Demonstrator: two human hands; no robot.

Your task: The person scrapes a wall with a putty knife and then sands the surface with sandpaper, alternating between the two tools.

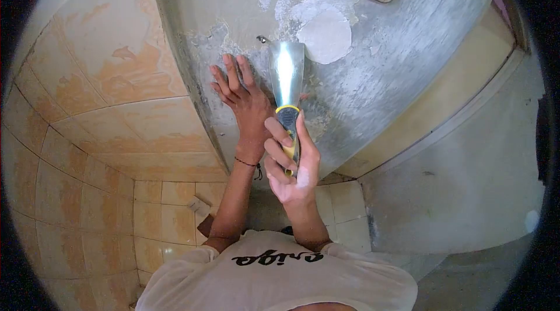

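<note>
Lengthwise, scraper (pixel 286 89) pointing away (blade (pixel 286 69) foremost), right hand (pixel 305 172) wrapped round handle (pixel 287 117), left hand (pixel 245 94) splayed

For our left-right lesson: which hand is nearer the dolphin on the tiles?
Left. The left hand is to the right of the dolphin; the right hand, holding a scraper, is farther right and lower.

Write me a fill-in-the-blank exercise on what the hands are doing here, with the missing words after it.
1. The putty knife is held in the ____ hand.
2. The dark bracelet is on the wrist of the ____ hand.
3. The handle of the putty knife is black and ____.

Missing words: right; left; yellow.
</note>
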